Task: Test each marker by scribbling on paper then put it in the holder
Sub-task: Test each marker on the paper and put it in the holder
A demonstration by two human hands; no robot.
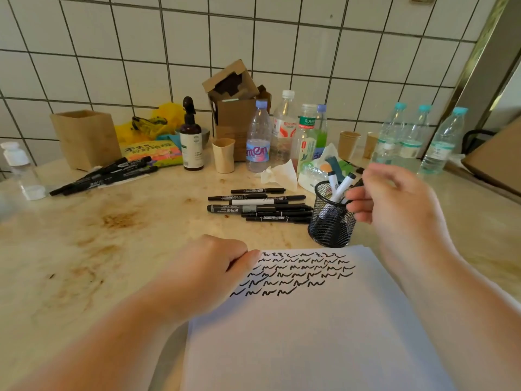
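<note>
A white sheet of paper [324, 328] lies in front of me, with rows of black scribbles across its top. My left hand [208, 275] rests on its upper left corner, fingers curled under and holding nothing. A black mesh holder [332, 221] stands just beyond the paper with several markers in it, two of them white-bodied. My right hand [394, 201], blurred, hovers at the holder's right rim with curled fingers pinching a black marker [358, 182], of which only a dark end shows. A pile of black markers [259, 206] lies left of the holder.
Another bunch of black markers [107, 176] lies at the far left beside a wooden box [87, 136]. Water bottles [258, 139], a dark pump bottle [191, 139], paper cups, tissues and a cardboard box [236, 108] crowd the back along the tiled wall.
</note>
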